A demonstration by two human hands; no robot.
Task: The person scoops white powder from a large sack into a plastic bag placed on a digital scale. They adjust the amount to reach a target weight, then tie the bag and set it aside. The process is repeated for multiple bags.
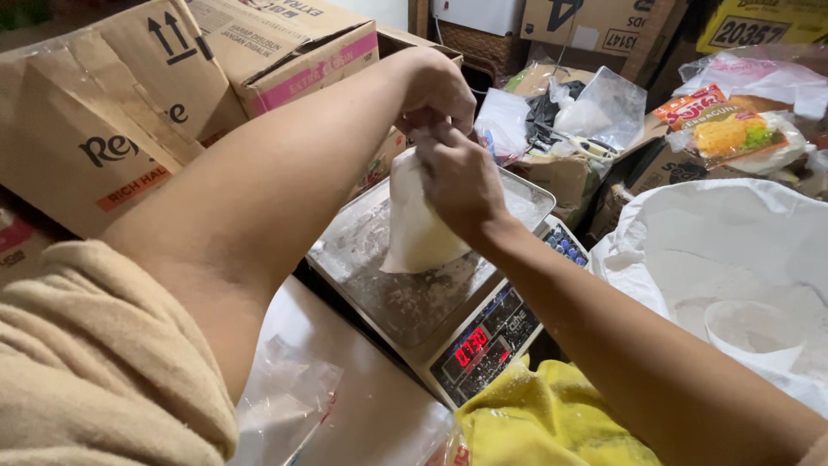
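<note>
A small clear plastic bag filled with white powder [416, 226] stands on the dusty metal pan of a digital scale [392, 285], whose red display is lit. My left hand [438, 93] pinches the top of the bag from the far side. My right hand [461, 179] grips the bag's neck just below it, fingers closed around the plastic. Both hands meet at the bag's mouth, which they hide.
A big white sack of powder [733, 259] with a plastic scoop cup [752, 332] in it lies at the right. A yellow cloth [543, 418] sits below the scale. Cardboard boxes [112, 112] stand at the back left, loose plastic bags [595, 108] behind, a seasoning packet [723, 125] at the far right.
</note>
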